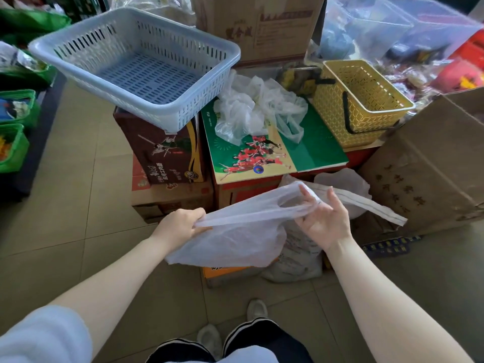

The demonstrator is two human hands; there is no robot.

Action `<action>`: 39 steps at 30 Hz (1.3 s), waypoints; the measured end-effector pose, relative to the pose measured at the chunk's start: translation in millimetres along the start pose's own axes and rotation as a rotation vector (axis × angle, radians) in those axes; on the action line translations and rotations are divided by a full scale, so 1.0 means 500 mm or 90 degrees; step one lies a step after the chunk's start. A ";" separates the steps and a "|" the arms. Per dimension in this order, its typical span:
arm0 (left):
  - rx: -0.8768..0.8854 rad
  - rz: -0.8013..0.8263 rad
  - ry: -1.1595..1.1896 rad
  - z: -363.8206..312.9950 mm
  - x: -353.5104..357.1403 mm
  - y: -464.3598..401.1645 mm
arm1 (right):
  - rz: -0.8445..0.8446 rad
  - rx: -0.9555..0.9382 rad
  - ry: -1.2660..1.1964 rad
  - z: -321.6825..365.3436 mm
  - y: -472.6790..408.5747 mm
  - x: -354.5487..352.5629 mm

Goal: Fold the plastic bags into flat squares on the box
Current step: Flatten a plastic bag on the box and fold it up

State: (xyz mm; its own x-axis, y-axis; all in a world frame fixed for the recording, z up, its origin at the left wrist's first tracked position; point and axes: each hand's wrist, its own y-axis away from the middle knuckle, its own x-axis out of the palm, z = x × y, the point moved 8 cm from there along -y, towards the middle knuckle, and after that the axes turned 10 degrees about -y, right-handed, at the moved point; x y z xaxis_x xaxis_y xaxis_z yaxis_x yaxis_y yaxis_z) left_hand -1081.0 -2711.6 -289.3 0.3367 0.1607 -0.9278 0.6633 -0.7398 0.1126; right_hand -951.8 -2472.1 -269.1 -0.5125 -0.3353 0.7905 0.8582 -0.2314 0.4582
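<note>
I hold a translucent white plastic bag [235,231] stretched in the air in front of the boxes. My left hand [180,224] grips its bottom end with curled fingers. My right hand [323,218] is palm up, and the bag's handle loops run over its thumb and fingers. Beyond, a pile of crumpled clear plastic bags [256,108] lies at the back of the green-topped box [322,150], which shows a picture of people in red.
A pale blue basket [52,45] sits on a brown box [162,153] at left. A yellow basket [361,100] stands right of the green box. A large cardboard box [432,166] is at right, and a white sack [296,258] lies on the floor below the bag.
</note>
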 end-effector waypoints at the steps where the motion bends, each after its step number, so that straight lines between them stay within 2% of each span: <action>1: -0.005 0.007 0.006 0.004 0.001 0.000 | 0.005 -0.010 -0.018 0.003 -0.007 0.006; 2: -0.010 0.014 0.013 0.008 0.003 0.000 | -0.010 -0.013 0.026 0.003 -0.012 0.011; 3: -0.015 0.022 0.015 0.012 0.005 0.000 | -0.065 -0.010 0.148 0.003 -0.016 0.006; 5: -0.005 0.041 0.005 0.011 0.011 0.004 | -0.289 -0.005 0.482 0.019 -0.014 -0.045; 6: 0.015 0.050 -0.004 0.003 0.014 0.005 | -0.395 -0.029 0.596 0.036 -0.013 -0.070; 7: 0.036 0.050 -0.015 -0.004 0.016 0.006 | -0.454 -0.051 0.652 0.047 -0.016 -0.088; 10: 0.082 -0.002 -0.030 -0.018 0.006 0.007 | -0.511 -0.046 0.722 0.053 -0.034 -0.109; 11: 0.099 -0.029 -0.037 -0.024 0.001 0.007 | -0.510 -0.030 0.792 0.049 -0.039 -0.104; 12: 0.117 -0.054 -0.042 -0.032 -0.007 0.005 | -0.501 -0.037 0.898 0.046 -0.044 -0.087; 13: 0.128 -0.078 -0.045 -0.042 -0.015 0.004 | -0.466 -0.098 0.997 0.043 -0.048 -0.052; 14: 0.132 -0.099 -0.047 -0.050 -0.021 0.000 | -0.379 -0.211 1.054 0.032 -0.047 0.000; 15: 0.133 -0.114 -0.046 -0.059 -0.026 -0.003 | -0.240 -0.314 1.065 0.007 -0.039 0.058; 16: 0.138 -0.124 -0.043 -0.069 -0.030 -0.007 | -0.077 -0.368 1.055 -0.031 -0.028 0.105; 18: 0.160 -0.140 -0.037 -0.087 -0.039 -0.010 | 0.179 -0.306 1.103 -0.123 -0.008 0.160; 19: 0.170 -0.150 -0.036 -0.094 -0.045 -0.010 | 0.250 -0.282 1.162 -0.156 -0.002 0.171; 20: 0.178 -0.162 -0.032 -0.097 -0.053 -0.009 | 0.283 -0.308 1.226 -0.172 0.000 0.177; 22: 0.195 -0.192 -0.029 -0.104 -0.068 -0.003 | 0.284 -0.451 1.336 -0.179 0.001 0.187; 24: 0.209 -0.215 -0.037 -0.107 -0.077 0.002 | 0.256 -0.564 1.367 -0.170 0.005 0.194; 27: 0.217 -0.237 -0.061 -0.097 -0.084 0.010 | 0.263 -0.606 1.392 -0.151 0.008 0.186; 29: 0.222 -0.242 -0.088 -0.084 -0.086 0.017 | 0.250 -0.562 1.423 -0.132 0.005 0.160; 32: 0.212 -0.233 -0.145 -0.053 -0.074 0.027 | 0.182 -0.346 1.426 -0.099 -0.015 0.083; 35: 0.163 -0.211 -0.146 -0.012 -0.060 0.035 | 0.082 -0.222 1.347 -0.068 -0.020 0.025; 37: 0.134 -0.203 -0.143 -0.003 -0.054 0.038 | 0.057 -0.210 1.262 -0.062 -0.018 0.012; 39: 0.087 -0.120 -0.134 -0.010 -0.041 0.026 | 0.083 -0.268 1.205 -0.063 -0.015 0.031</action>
State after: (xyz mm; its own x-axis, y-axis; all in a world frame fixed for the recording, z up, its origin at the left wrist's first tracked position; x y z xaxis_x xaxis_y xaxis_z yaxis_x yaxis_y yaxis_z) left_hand -1076.2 -2721.3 -266.9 0.0605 0.1756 -0.9826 0.5998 -0.7933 -0.1048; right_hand -967.3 -2504.4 -273.1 -0.0668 -0.6936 -0.7172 0.9741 -0.2008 0.1035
